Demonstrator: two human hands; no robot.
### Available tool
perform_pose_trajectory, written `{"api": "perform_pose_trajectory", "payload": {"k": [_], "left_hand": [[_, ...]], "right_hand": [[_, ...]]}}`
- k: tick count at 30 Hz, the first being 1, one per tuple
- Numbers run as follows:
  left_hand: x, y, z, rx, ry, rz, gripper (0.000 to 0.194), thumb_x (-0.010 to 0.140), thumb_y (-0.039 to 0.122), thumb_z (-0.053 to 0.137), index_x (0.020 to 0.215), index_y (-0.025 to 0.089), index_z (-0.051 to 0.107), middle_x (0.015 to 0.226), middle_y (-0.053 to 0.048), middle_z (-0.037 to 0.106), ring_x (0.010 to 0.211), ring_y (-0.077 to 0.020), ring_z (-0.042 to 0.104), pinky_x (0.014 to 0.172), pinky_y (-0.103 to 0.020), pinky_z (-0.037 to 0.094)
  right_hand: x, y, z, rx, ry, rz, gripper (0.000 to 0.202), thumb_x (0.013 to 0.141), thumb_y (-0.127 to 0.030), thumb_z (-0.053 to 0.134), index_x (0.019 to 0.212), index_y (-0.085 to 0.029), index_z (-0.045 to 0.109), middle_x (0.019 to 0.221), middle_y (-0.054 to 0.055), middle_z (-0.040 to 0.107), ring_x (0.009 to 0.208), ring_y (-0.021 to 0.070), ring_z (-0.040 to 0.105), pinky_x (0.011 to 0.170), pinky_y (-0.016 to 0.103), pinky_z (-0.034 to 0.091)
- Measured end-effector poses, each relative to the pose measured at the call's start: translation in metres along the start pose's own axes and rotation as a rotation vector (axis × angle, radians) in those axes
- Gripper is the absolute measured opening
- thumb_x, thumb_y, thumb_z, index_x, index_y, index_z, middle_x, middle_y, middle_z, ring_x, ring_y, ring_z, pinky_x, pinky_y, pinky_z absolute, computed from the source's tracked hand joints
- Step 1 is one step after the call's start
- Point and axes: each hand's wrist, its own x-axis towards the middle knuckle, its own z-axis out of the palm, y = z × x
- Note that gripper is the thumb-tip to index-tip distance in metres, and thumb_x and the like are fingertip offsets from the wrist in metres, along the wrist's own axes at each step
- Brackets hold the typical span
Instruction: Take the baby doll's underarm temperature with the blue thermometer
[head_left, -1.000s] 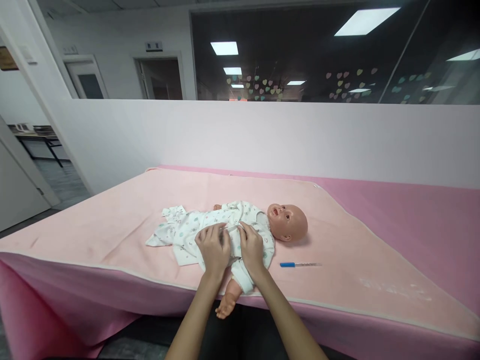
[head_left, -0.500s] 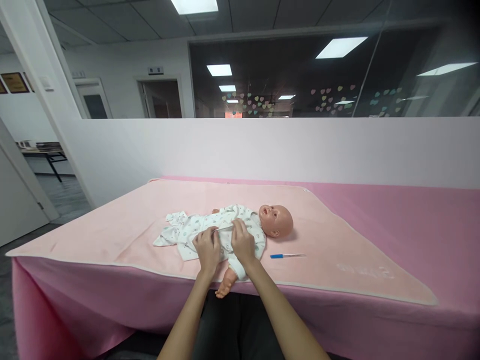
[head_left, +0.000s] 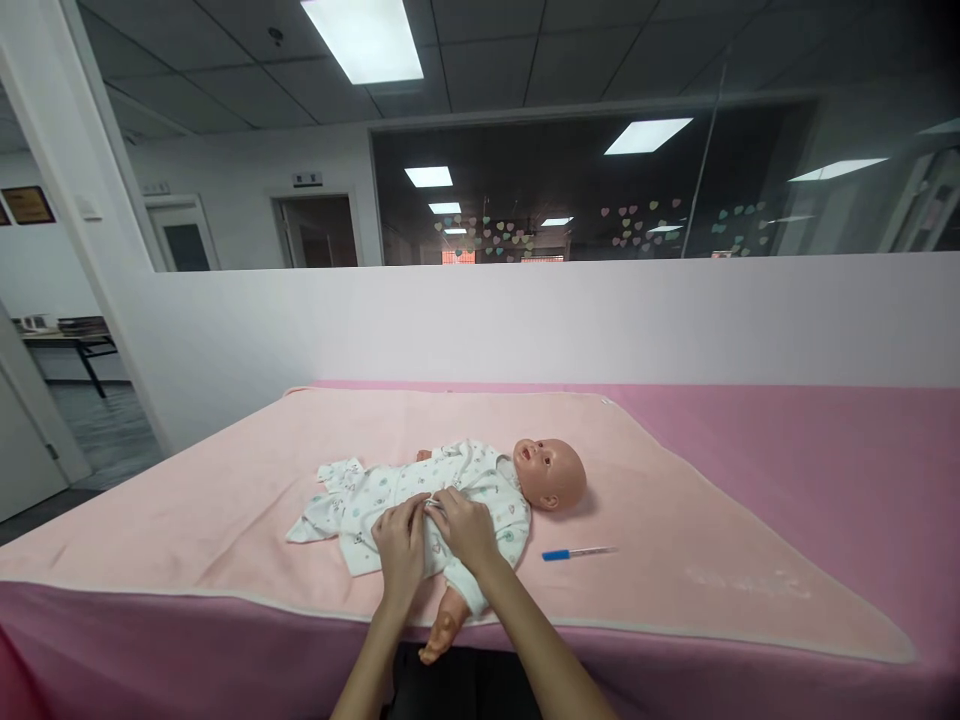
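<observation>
A baby doll [head_left: 551, 473] lies on its back, head to the right, dressed in a white patterned shirt [head_left: 480, 470] and matching legwear. Over its belly, my left hand [head_left: 401, 545] is closed in a pinch on the shirt front. My right hand [head_left: 463, 530] pinches the cloth right beside it, fingertips of both hands almost meeting. A thin white strip, perhaps a tie, shows between the fingers; its ends are hidden. The doll's near arm [head_left: 445, 622] sticks out of its sleeve towards me, between my forearms.
A slim stick with a blue cap and clear body [head_left: 577, 552] lies to the right of the doll. Beneath is a pale pink blanket [head_left: 675, 500] over a darker pink cloth [head_left: 862, 450]. A white wall [head_left: 600, 320] with glass above borders the far side.
My hands have come closer together over the belly; the white strip stretched between them now shows less. The camera view has tilted upward. The doll and the blue-capped stick stay put.
</observation>
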Motion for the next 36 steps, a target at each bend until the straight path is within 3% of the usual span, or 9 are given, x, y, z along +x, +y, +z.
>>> {"api": "perform_pose_trajectory", "payload": {"k": [9, 13, 19, 22, 24, 27, 29, 33, 36], "left_hand": [[0.004, -0.001, -0.001, -0.059, -0.016, -0.002, 0.028, 0.085, 0.035, 0.039, 0.09, 0.023, 0.064, 0.091, -0.003, 0.067, 0.087, -0.0217, 0.057, 0.083, -0.04, 0.039], [0.003, -0.002, -0.001, -0.044, 0.043, -0.052, 0.025, 0.082, 0.038, 0.044, 0.087, 0.022, 0.063, 0.087, -0.004, 0.067, 0.088, -0.0231, 0.056, 0.081, -0.04, 0.04], [0.029, 0.002, -0.007, 0.008, 0.064, -0.025, 0.022, 0.076, 0.022, 0.042, 0.087, 0.022, 0.061, 0.09, -0.004, 0.064, 0.089, -0.0232, 0.055, 0.081, -0.04, 0.039], [0.062, 0.018, -0.002, -0.134, -0.099, 0.035, 0.026, 0.079, 0.02, 0.038, 0.092, 0.022, 0.061, 0.097, -0.004, 0.062, 0.092, -0.02, 0.054, 0.078, -0.033, 0.043], [0.083, 0.031, 0.01, -0.231, -0.304, 0.091, 0.028, 0.082, 0.023, 0.038, 0.096, 0.022, 0.062, 0.1, -0.004, 0.061, 0.088, -0.018, 0.055, 0.072, -0.029, 0.044], [0.1, 0.046, 0.03, -0.308, -0.622, 0.141, 0.028, 0.083, 0.032, 0.043, 0.1, 0.023, 0.064, 0.096, -0.004, 0.062, 0.08, -0.0159, 0.056, 0.068, -0.026, 0.044], [0.102, 0.05, 0.039, -0.311, -0.742, 0.166, 0.027, 0.081, 0.037, 0.048, 0.096, 0.023, 0.066, 0.093, -0.003, 0.063, 0.084, -0.0166, 0.055, 0.073, -0.026, 0.043], [0.095, 0.048, 0.04, -0.28, -0.799, 0.194, 0.026, 0.073, 0.041, 0.06, 0.094, 0.027, 0.067, 0.098, -0.001, 0.062, 0.094, -0.0185, 0.052, 0.082, -0.027, 0.04], [0.094, 0.044, 0.039, -0.266, -0.742, 0.163, 0.026, 0.077, 0.041, 0.053, 0.089, 0.024, 0.068, 0.089, -0.002, 0.063, 0.087, -0.018, 0.054, 0.077, -0.027, 0.04]], "right_hand": [[0.004, -0.006, -0.003, 0.19, 0.051, 0.194, 0.02, 0.087, -0.029, 0.044, 0.079, -0.023, 0.061, 0.072, 0.001, 0.065, 0.066, 0.0148, 0.062, 0.056, 0.021, 0.041], [0.004, -0.005, -0.008, 0.302, 0.196, 0.262, 0.028, 0.089, -0.018, 0.034, 0.095, -0.02, 0.061, 0.089, 0.005, 0.067, 0.084, 0.0159, 0.063, 0.07, 0.025, 0.047], [-0.052, 0.031, -0.046, 0.155, 0.451, 0.414, 0.026, 0.086, -0.018, 0.036, 0.096, -0.018, 0.06, 0.094, 0.008, 0.067, 0.091, 0.0179, 0.063, 0.076, 0.028, 0.05], [-0.094, 0.066, -0.071, -0.09, 0.382, 0.574, 0.027, 0.085, -0.025, 0.036, 0.095, -0.021, 0.062, 0.095, 0.007, 0.068, 0.084, 0.0207, 0.065, 0.068, 0.031, 0.051], [-0.116, 0.09, -0.083, -0.242, 0.268, 0.641, 0.032, 0.083, -0.028, 0.034, 0.095, -0.021, 0.063, 0.101, 0.006, 0.068, 0.083, 0.0223, 0.066, 0.059, 0.031, 0.052], [-0.135, 0.118, -0.092, -0.392, 0.044, 0.722, 0.039, 0.083, -0.027, 0.029, 0.098, -0.02, 0.064, 0.108, 0.006, 0.065, 0.077, 0.0222, 0.067, 0.05, 0.03, 0.051], [-0.14, 0.13, -0.093, -0.415, -0.079, 0.735, 0.04, 0.082, -0.025, 0.028, 0.097, -0.021, 0.065, 0.108, 0.005, 0.065, 0.073, 0.0203, 0.068, 0.05, 0.028, 0.051], [-0.139, 0.138, -0.099, -0.34, -0.219, 0.693, 0.038, 0.083, -0.023, 0.029, 0.093, -0.023, 0.066, 0.109, 0.004, 0.065, 0.074, 0.0175, 0.067, 0.054, 0.025, 0.05], [-0.13, 0.126, -0.114, -0.242, -0.235, 0.701, 0.038, 0.085, -0.026, 0.027, 0.088, -0.023, 0.065, 0.1, 0.004, 0.067, 0.077, 0.0174, 0.066, 0.059, 0.026, 0.05]]}}
